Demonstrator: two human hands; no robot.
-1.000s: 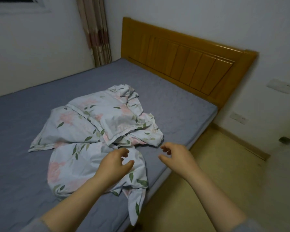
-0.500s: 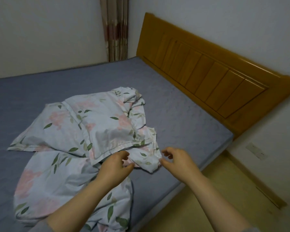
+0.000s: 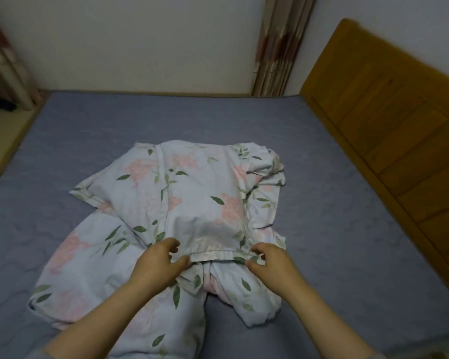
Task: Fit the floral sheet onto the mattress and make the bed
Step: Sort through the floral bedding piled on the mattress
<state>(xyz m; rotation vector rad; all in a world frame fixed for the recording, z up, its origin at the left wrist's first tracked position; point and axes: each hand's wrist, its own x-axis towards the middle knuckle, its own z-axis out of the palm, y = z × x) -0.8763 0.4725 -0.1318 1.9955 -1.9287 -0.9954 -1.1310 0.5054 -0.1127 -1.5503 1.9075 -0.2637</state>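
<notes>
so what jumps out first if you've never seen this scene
A crumpled floral sheet lies heaped in the middle of the bare grey mattress. The left hand and right hand pinch its hemmed edge at the near side. A wooden headboard runs along the right.

A home bedroom, judging by the wide grey mattress, wooden headboard along one side, patterned curtain in the corner, plain white walls.

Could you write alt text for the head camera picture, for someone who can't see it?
A person's left hand and right hand pinch the hem of a crumpled floral sheet lying on a grey mattress. A wooden headboard stands to the right; a curtain hangs by the far wall.
</notes>
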